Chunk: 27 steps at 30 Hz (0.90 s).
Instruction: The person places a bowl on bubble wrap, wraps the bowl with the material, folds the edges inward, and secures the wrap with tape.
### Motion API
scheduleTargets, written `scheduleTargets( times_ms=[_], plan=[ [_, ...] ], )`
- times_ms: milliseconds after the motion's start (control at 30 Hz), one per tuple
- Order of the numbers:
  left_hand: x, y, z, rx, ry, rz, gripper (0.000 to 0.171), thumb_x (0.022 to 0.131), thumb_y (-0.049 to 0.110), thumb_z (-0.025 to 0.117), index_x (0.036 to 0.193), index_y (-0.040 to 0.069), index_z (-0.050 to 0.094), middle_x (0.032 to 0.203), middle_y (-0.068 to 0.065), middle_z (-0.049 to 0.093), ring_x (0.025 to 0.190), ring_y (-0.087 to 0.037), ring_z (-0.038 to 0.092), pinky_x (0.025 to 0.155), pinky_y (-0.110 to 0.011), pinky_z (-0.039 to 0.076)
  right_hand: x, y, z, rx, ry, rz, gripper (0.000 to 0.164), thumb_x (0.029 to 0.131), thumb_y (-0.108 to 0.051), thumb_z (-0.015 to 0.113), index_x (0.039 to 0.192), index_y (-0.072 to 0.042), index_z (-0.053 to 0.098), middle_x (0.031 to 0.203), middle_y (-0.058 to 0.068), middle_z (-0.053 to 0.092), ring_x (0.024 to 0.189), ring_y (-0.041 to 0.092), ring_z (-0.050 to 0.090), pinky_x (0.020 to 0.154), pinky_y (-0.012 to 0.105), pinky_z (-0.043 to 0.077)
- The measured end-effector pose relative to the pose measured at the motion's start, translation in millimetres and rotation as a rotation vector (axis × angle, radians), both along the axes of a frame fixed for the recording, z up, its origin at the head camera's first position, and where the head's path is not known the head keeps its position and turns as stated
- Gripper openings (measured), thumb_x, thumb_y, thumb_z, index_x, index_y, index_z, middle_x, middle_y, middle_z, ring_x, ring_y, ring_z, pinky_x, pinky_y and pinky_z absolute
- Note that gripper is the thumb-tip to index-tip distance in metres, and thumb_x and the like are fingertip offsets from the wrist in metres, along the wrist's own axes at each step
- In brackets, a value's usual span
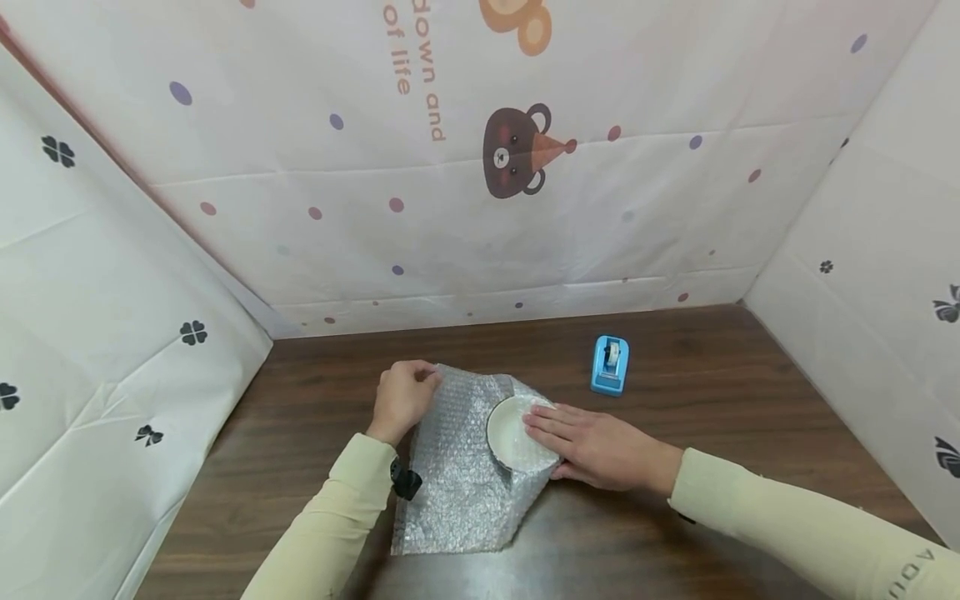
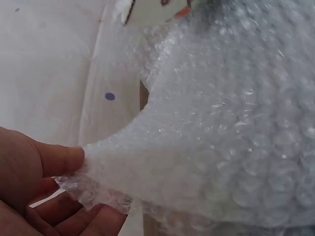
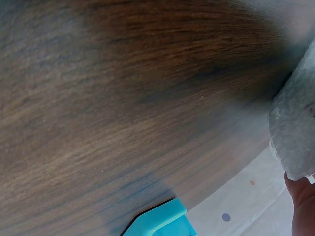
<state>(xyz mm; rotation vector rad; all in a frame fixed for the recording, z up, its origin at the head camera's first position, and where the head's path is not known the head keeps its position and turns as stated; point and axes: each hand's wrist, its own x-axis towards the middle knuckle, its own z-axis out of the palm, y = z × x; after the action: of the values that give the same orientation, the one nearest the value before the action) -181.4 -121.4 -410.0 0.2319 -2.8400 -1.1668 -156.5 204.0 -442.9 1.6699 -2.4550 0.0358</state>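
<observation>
A sheet of bubble wrap (image 1: 457, 492) lies on the table with a white round bowl (image 1: 510, 429) on its right part. My left hand (image 1: 403, 402) pinches the far left corner of the wrap; in the left wrist view the thumb (image 2: 64, 160) presses it against the curled fingers. My right hand (image 1: 600, 446) lays straight fingers over the bowl's right side, where the wrap is folded up across the rim. Part of the bowl's patterned outer wall (image 2: 157, 11) shows in the left wrist view. The wrapped side (image 3: 295, 120) appears at the right wrist view's edge.
A blue tape dispenser (image 1: 610, 367) stands on the dark wood table (image 1: 697, 367), beyond the right hand. White printed sheets (image 1: 420, 242) hang behind the table and along both sides.
</observation>
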Motion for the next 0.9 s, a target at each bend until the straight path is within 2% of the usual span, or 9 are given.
scheduleTargets(
  times_ms=[167,300,467,633,767,900],
  plan=[
    [4.7,5,9.7,0.019,0.021,-0.022,0.026,0.102,0.025,0.069,0.113,0.004,0.079,0.103,-0.012,0.078,0.073,-0.017,0.061,0.059,-0.026,0.048,0.7,0,-0.7,0.002,0.003,-0.004,0.068,0.106,-0.05,0.055,0.157,-0.007,0.046,0.162,0.007,0.05,0.151,0.025,0.048,0.118,0.042,0.045],
    [13.9,10,19.5,0.035,0.066,-0.043,0.023,0.103,0.022,0.068,0.109,0.002,0.078,0.091,-0.01,0.075,0.068,-0.016,0.059,0.058,-0.026,0.047,0.9,0,0.2,-0.004,0.009,0.012,0.068,0.106,-0.05,0.056,0.156,-0.006,0.046,0.161,0.008,0.051,0.15,0.025,0.049,0.118,0.042,0.046],
    [27.9,20,30.6,0.068,0.149,-0.077,0.018,0.103,0.017,0.065,0.102,0.002,0.075,0.067,-0.002,0.059,0.054,-0.011,0.046,0.049,-0.025,0.037,0.0,0,0.7,-0.006,0.013,0.019,0.068,0.105,-0.049,0.058,0.156,-0.005,0.047,0.161,0.009,0.051,0.15,0.025,0.049,0.117,0.042,0.046],
    [36.6,36,38.3,0.086,0.193,-0.113,0.015,0.104,0.014,0.063,0.099,0.003,0.071,0.062,0.002,0.049,0.051,-0.009,0.04,0.046,-0.022,0.031,-1.3,0,0.7,0.007,0.002,0.011,0.068,0.105,-0.049,0.057,0.157,-0.006,0.046,0.161,0.009,0.05,0.15,0.025,0.049,0.118,0.042,0.046],
    [35.8,43,42.4,0.073,0.19,-0.145,0.017,0.105,0.012,0.059,0.106,0.001,0.072,0.066,0.001,0.052,0.052,-0.009,0.042,0.047,-0.022,0.034,-1.6,0,1.5,0.021,0.0,0.007,0.067,0.105,-0.049,0.057,0.157,-0.007,0.046,0.161,0.009,0.05,0.15,0.025,0.049,0.118,0.042,0.046],
    [30.0,46,45.5,0.062,0.166,-0.13,0.025,0.106,0.011,0.054,0.116,-0.001,0.073,0.068,-0.004,0.058,0.051,-0.01,0.045,0.047,-0.024,0.037,-1.8,-1,2.8,0.038,-0.005,0.0,0.067,0.105,-0.049,0.056,0.156,-0.007,0.047,0.161,0.009,0.05,0.15,0.024,0.049,0.118,0.042,0.045]
  ],
)
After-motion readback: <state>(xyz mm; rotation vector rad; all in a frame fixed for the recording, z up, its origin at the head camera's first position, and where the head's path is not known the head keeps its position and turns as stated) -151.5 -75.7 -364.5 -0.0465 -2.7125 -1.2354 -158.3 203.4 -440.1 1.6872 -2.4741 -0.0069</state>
